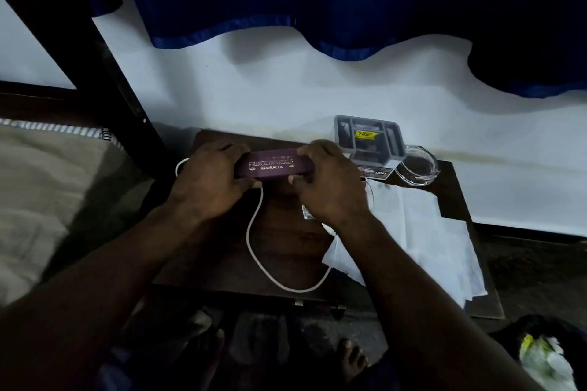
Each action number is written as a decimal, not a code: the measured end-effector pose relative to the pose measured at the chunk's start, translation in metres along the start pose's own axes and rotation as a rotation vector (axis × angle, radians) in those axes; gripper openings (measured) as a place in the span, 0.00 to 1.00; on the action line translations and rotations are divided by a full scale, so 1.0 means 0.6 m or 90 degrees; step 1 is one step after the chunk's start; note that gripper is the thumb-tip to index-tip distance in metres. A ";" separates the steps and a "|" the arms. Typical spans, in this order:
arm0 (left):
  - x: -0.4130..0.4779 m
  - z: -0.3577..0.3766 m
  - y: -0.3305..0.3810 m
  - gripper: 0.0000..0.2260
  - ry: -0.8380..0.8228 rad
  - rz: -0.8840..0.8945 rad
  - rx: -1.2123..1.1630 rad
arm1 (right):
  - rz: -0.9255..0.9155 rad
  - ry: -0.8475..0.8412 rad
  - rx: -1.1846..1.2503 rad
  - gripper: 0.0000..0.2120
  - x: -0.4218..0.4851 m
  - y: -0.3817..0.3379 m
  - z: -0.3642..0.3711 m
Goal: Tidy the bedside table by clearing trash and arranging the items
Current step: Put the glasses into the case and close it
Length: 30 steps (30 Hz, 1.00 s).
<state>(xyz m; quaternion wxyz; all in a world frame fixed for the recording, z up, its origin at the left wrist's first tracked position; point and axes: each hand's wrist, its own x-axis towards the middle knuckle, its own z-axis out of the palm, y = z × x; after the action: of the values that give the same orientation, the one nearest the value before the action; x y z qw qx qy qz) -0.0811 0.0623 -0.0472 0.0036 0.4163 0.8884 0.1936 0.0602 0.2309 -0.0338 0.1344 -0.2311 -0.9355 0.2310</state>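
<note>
While both hands, left hand (211,181) and right hand (330,182), are gripping the glasses case (273,165) ends, probably squaring it, white cable (254,232) is looping at six o'clock

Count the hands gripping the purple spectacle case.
2: the left hand grips the left end of the purple case; the right hand grips its right end, above the table.

Count of things on and around the counter (222,270)

One purple spectacle case (273,165), one white cable (254,251), one grey divided tray (368,136), one clear glass ashtray (417,165), one spread of white paper sheets (422,232) whose number cannot be told, two hands: left hand (211,181), right hand (330,182); one bag (543,355) on the floor.
</note>
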 end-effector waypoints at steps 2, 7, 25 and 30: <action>0.005 0.006 0.001 0.29 0.003 0.012 0.006 | -0.036 -0.035 -0.021 0.25 0.003 -0.006 0.009; 0.039 0.031 0.009 0.26 0.003 0.092 0.040 | -0.085 -0.075 -0.131 0.23 0.029 -0.008 0.026; 0.085 0.075 0.001 0.27 -0.037 -0.032 -0.018 | 0.049 -0.110 -0.185 0.19 0.060 -0.036 0.064; 0.078 0.070 0.000 0.18 -0.022 -0.082 0.080 | 0.079 -0.133 -0.191 0.21 0.059 -0.031 0.052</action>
<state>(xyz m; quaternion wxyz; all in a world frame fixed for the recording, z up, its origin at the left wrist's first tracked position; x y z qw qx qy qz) -0.1047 0.1109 -0.0790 0.0054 0.3609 0.9235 0.1300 0.0118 0.2219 -0.0462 -0.0137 -0.2807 -0.9522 0.1196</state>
